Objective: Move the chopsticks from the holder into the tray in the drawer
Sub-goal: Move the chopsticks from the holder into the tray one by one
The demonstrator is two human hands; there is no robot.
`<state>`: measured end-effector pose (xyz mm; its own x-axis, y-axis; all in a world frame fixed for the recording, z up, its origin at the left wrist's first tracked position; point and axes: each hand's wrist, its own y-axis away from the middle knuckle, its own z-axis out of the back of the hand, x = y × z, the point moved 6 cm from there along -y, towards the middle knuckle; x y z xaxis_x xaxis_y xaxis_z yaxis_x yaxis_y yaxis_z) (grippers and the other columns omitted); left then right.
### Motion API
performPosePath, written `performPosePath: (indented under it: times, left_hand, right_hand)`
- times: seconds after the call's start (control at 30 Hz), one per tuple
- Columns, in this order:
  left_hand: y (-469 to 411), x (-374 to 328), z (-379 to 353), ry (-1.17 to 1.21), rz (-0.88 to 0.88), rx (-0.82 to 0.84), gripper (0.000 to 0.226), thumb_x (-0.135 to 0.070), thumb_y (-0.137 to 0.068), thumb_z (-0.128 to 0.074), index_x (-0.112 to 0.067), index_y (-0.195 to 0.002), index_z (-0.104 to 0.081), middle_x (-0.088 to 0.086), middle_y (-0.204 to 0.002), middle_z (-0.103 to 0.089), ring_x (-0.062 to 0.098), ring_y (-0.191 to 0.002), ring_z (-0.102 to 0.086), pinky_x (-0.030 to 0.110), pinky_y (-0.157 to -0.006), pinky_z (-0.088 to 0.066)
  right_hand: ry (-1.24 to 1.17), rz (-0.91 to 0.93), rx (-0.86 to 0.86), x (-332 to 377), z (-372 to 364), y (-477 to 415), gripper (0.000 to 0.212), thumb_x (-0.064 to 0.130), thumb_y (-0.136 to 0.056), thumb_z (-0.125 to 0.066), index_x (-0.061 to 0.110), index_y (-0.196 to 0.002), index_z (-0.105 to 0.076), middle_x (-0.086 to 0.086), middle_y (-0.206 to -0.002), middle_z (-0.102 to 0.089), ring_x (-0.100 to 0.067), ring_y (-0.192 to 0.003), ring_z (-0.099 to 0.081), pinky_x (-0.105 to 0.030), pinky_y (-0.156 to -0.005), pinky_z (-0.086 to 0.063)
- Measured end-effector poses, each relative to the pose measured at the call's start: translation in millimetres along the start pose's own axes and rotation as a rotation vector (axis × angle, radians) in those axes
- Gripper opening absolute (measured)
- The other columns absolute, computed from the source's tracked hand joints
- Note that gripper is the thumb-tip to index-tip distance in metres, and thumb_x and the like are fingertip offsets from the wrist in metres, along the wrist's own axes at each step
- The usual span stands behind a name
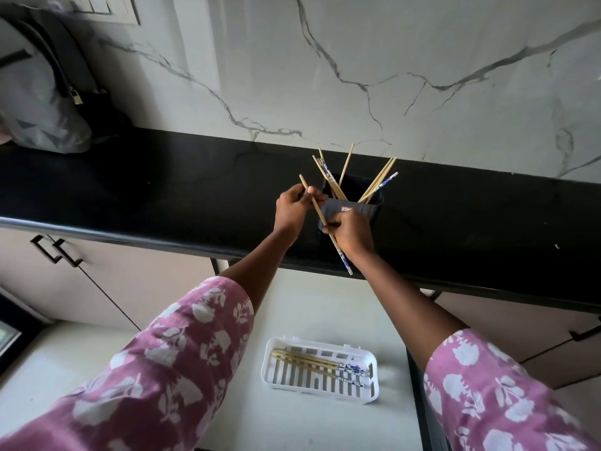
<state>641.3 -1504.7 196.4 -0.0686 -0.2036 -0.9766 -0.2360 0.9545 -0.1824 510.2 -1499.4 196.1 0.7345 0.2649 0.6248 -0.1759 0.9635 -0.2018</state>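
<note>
A dark holder (367, 203) stands on the black counter, with several wooden chopsticks (377, 180) fanning out of its top. My left hand (292, 206) is shut on one plain chopstick (313, 203) just left of the holder. My right hand (353, 234) is shut on a chopstick with a blue-patterned end (344, 262), in front of the holder. Below, in the open drawer, a white slotted tray (270, 366) holds a few chopsticks (312, 362) lying lengthwise.
The black counter (162, 190) runs along a marble-look wall. A grey bag (42, 102) sits at the counter's far left. Cabinet doors with dark handles (55, 252) flank the open drawer (292, 418). Floral pink sleeves cover both my arms.
</note>
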Motion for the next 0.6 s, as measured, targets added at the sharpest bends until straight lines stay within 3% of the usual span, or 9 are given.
performPosePath:
  times: [0.1, 0.13, 0.2, 0.3, 0.37, 0.47, 0.6]
  left_hand:
    - [0, 21, 16, 0.089, 0.121, -0.063, 0.027, -0.026, -0.096, -0.051, -0.004, -0.097, -0.066, 0.01, -0.093, -0.07, 0.011, -0.081, -0.069, 0.018, -0.073, -0.055]
    - [-1, 30, 23, 0.115, 0.182, -0.097, 0.033, -0.028, -0.096, -0.05, 0.0, -0.105, -0.065, 0.012, -0.098, -0.069, 0.01, -0.082, -0.068, 0.019, -0.075, -0.055]
    - [-1, 51, 39, 0.045, 0.3, -0.143, 0.04, -0.032, -0.096, -0.048, -0.001, -0.119, -0.061, 0.014, -0.113, -0.066, 0.013, -0.097, -0.064, 0.03, -0.096, -0.048]
    - [0, 80, 58, -0.277, 0.411, -0.095, 0.05, -0.044, -0.097, -0.042, -0.012, -0.134, -0.051, 0.009, -0.136, -0.054, 0.024, -0.129, -0.046, 0.034, -0.109, -0.03]
    - [2, 98, 65, -0.562, 0.452, 0.008, 0.055, -0.047, -0.098, -0.034, -0.016, -0.143, -0.037, 0.009, -0.151, -0.035, 0.028, -0.141, -0.027, 0.037, -0.113, -0.021]
    - [3, 124, 75, -0.846, 0.534, 0.097, 0.058, -0.043, -0.101, -0.025, -0.015, -0.151, -0.017, 0.01, -0.159, -0.004, 0.029, -0.146, 0.002, 0.043, -0.117, -0.007]
    - [6, 142, 84, -0.992, 0.594, 0.109, 0.065, -0.041, -0.101, -0.029, -0.006, -0.15, -0.006, 0.013, -0.159, 0.007, 0.029, -0.146, 0.009, 0.042, -0.117, -0.001]
  right_hand:
    - [0.0, -0.072, 0.042, -16, -17, 7, 0.018, 0.01, -0.077, -0.073, 0.004, -0.094, -0.074, -0.013, -0.091, -0.076, -0.024, -0.085, -0.069, -0.023, -0.075, -0.047]
    - [0.001, -0.112, 0.07, -25, -25, 12, 0.018, 0.011, -0.076, -0.074, 0.006, -0.093, -0.075, -0.013, -0.09, -0.076, -0.024, -0.085, -0.069, -0.022, -0.073, -0.046]
    - [0.025, -0.158, 0.164, -42, -47, 31, 0.017, 0.013, -0.075, -0.074, 0.008, -0.091, -0.076, -0.014, -0.089, -0.076, -0.026, -0.086, -0.068, -0.023, -0.07, -0.043]
    - [0.042, -0.187, 0.339, -68, -83, 70, 0.016, 0.013, -0.073, -0.072, 0.008, -0.088, -0.076, -0.013, -0.09, -0.076, -0.028, -0.089, -0.067, -0.025, -0.068, -0.04]
    - [0.056, -0.208, 0.438, -83, -102, 96, 0.019, 0.015, -0.075, -0.072, 0.009, -0.092, -0.076, -0.012, -0.095, -0.075, -0.027, -0.095, -0.066, -0.025, -0.078, -0.047]
    - [0.111, -0.21, 0.564, -102, -126, 130, 0.019, 0.017, -0.078, -0.069, 0.011, -0.095, -0.075, -0.013, -0.1, -0.074, -0.028, -0.099, -0.065, -0.027, -0.085, -0.05]
    - [0.284, -0.121, 0.699, -117, -148, 163, 0.019, 0.013, -0.081, -0.056, 0.01, -0.091, -0.073, -0.015, -0.098, -0.072, -0.032, -0.096, -0.063, -0.032, -0.078, -0.051]
